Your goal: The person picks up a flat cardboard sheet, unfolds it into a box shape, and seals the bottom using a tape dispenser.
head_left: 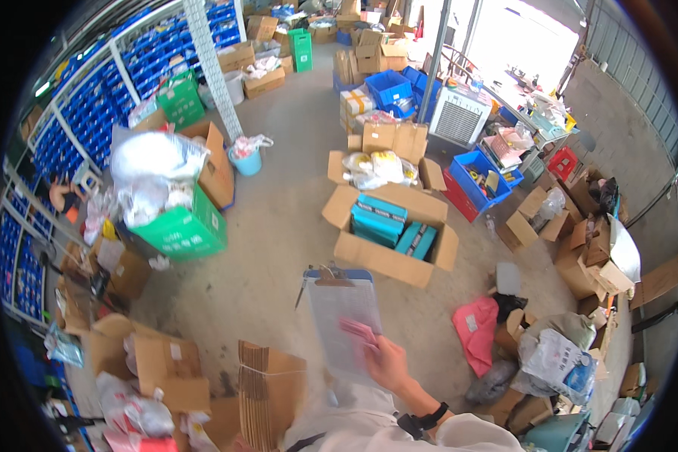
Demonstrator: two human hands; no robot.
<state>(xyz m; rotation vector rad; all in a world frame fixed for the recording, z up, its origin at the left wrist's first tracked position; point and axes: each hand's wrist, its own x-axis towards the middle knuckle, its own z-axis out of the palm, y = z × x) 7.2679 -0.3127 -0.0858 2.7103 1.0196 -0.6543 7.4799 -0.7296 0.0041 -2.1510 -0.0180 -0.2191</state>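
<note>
While lettering [182,245] marks the green box [207,217] beyond my clipboard [333,310], right fingers [376,349] pinch pink slips [356,328]; left, I can't tell.

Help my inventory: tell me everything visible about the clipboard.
The clipboard has a blue top edge, a metal-looking clip and a pale grey face, possibly paper. Its clip end points away from the person, a thin dark stick at its upper left. The right hand holds pink slips over it; contact is unclear.
</note>
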